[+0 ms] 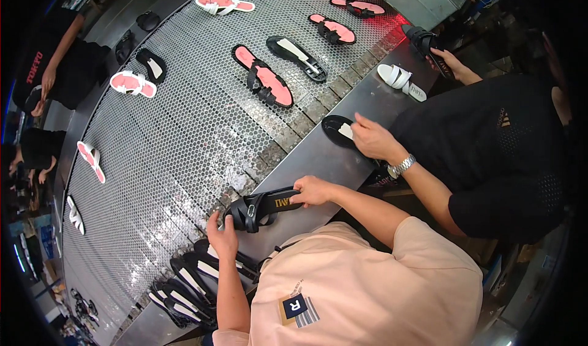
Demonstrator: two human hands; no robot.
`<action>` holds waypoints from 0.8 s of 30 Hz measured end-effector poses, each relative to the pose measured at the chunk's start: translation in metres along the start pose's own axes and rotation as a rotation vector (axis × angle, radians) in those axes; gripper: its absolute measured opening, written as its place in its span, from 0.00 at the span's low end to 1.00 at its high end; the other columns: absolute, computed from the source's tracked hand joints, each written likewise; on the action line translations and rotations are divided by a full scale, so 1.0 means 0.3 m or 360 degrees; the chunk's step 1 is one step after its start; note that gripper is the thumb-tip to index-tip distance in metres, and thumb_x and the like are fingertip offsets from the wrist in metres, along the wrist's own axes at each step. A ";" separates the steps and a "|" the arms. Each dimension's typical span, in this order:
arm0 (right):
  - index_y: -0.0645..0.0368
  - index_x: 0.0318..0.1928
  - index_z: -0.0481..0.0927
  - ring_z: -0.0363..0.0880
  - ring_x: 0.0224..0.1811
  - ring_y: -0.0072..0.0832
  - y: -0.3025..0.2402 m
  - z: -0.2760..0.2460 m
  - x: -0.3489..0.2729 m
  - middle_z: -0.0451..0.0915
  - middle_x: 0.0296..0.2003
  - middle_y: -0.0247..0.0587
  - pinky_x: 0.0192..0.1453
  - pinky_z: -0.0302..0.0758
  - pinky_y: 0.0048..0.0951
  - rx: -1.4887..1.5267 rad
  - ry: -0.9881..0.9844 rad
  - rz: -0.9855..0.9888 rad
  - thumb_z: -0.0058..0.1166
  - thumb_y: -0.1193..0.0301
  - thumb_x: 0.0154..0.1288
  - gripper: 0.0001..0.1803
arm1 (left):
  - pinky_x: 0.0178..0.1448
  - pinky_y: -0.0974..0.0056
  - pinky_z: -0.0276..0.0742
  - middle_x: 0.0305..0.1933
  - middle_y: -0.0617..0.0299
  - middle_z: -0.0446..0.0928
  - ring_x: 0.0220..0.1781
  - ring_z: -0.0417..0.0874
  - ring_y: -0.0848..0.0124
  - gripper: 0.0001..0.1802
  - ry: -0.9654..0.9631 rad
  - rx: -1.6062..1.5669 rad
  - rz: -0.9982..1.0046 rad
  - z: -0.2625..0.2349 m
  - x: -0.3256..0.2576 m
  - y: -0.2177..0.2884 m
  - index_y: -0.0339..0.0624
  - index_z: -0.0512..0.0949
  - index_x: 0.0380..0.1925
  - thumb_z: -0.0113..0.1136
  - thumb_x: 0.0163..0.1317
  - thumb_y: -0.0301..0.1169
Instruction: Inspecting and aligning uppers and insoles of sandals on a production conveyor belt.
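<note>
Between my two hands is a black strappy sandal [266, 209] with a buckle on its strap and gold lettering on its insole. My left hand [223, 236] grips its toe end, thumb and fingers on either side. At the heel, my right hand [313, 191] pinches the edge of the sole. The sandal is held sideways over the metal ledge [294, 173], beside the edge of the perforated conveyor. Close to my left forearm lie several black soles or sandals [187, 278] with pale strips, bunched together.
On the conveyor [184, 119] rest scattered sandals, among them a black one with a pink insole [263, 76] and a white one [133, 84]. To my right, a co-worker's hand [375, 139] is over a black sole [337, 129]; their other hand holds a black sandal [429, 49]. More people stand across the conveyor.
</note>
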State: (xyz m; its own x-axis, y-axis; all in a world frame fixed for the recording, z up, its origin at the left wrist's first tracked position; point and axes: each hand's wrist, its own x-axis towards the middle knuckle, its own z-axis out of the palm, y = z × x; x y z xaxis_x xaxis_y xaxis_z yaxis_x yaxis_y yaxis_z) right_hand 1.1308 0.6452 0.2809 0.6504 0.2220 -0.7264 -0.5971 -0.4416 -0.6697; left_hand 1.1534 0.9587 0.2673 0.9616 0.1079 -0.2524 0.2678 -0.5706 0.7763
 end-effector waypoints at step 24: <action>0.58 0.60 0.68 0.77 0.44 0.37 0.036 -0.039 -0.115 0.76 0.40 0.47 0.50 0.73 0.36 -0.0662 0.0435 -0.0382 0.68 0.55 0.45 0.42 | 0.51 0.55 0.72 0.41 0.56 0.75 0.46 0.76 0.58 0.35 -0.1066 0.0853 0.1538 0.318 0.016 0.355 0.44 0.73 0.50 0.72 0.39 0.39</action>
State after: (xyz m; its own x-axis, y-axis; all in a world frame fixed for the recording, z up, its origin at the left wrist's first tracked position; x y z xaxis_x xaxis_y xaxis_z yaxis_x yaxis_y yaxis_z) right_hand 1.1073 0.6226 0.3005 0.8766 0.1496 -0.4573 -0.2173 -0.7250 -0.6536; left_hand 1.1808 0.8207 0.2937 0.4915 -0.8670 -0.0818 -0.7225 -0.4584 0.5175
